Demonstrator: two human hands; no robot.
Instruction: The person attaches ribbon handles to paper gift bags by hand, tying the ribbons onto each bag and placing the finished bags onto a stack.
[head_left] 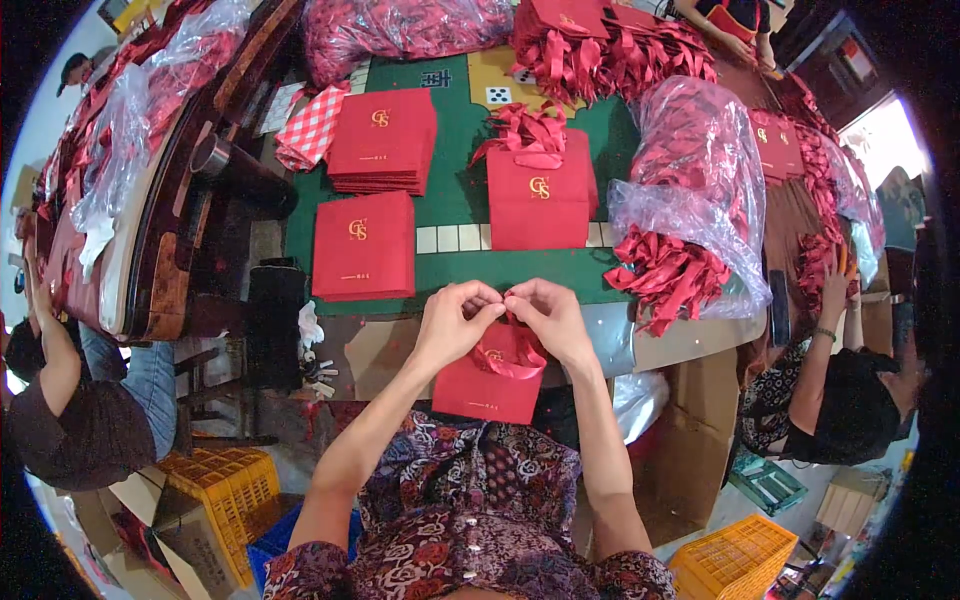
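Observation:
A small red gift bag (487,388) with a gold emblem hangs in front of me at the table's near edge. A red ribbon (520,370) loops across its upper part. At the bag's top, my left hand (462,318) and my right hand (545,315) meet, thumbs and forefingers pinched on the ribbon's end; the exact spot between the fingertips is too small to make out. Just beyond them, another red bag (538,215) lies on the green table with ribbons on top. Two stacks of flat red bags (364,245) (382,135) are to the left.
Clear plastic sacks of red ribbon (700,180) lie at the right and the far edge. A checked cloth (312,128) is at the left, beside a dark cup holder (215,160). Yellow crates (735,560) stand on the floor. Other people sit at both sides.

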